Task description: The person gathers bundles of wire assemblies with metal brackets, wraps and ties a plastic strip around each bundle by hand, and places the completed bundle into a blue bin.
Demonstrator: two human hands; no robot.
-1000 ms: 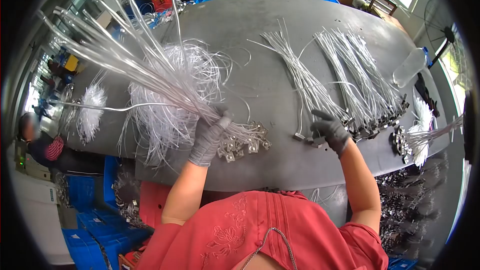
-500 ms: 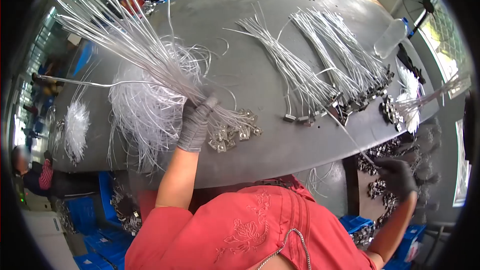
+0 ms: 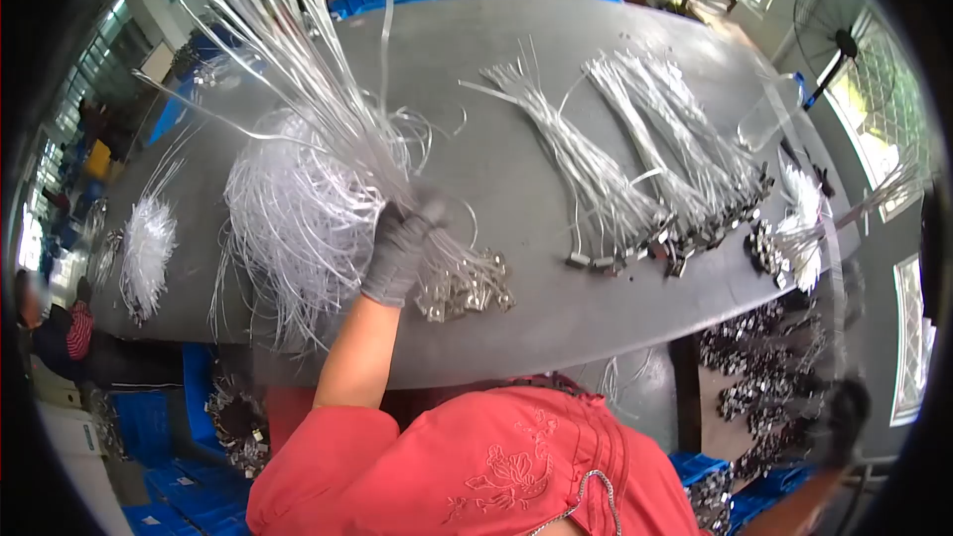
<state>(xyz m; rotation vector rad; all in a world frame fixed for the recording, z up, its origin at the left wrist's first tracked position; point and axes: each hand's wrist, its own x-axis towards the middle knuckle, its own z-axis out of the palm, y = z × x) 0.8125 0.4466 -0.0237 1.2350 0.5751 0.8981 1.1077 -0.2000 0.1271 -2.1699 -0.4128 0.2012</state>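
Observation:
My left hand (image 3: 405, 248), in a grey glove, is closed round a bundle of clear, shiny wires (image 3: 342, 114). Their loose ends fan up to the far left, while small square metal pieces (image 3: 462, 290) at the other end rest on the table. Beside this hand lies a tangled heap of thin clear strands (image 3: 288, 203). My right hand (image 3: 844, 422), gloved and smeared by motion, is off the table's right edge. A blurred single wire (image 3: 837, 308) runs upward from it, and its fingers appear closed on that wire.
Several wire bundles (image 3: 581, 164) with dark metal ends lie right of centre on the grey table (image 3: 556, 328). A clear bottle (image 3: 769, 119) and white strands (image 3: 802, 208) are further right. Dark metal-ended bunches (image 3: 745, 357) sit below the edge. Another person (image 3: 65, 333) is at far left.
My right hand has swung outward, right and down, with the wire, which now stands steeply rather than slanting across the table edge. My left hand keeps its hold. The view has shifted slightly.

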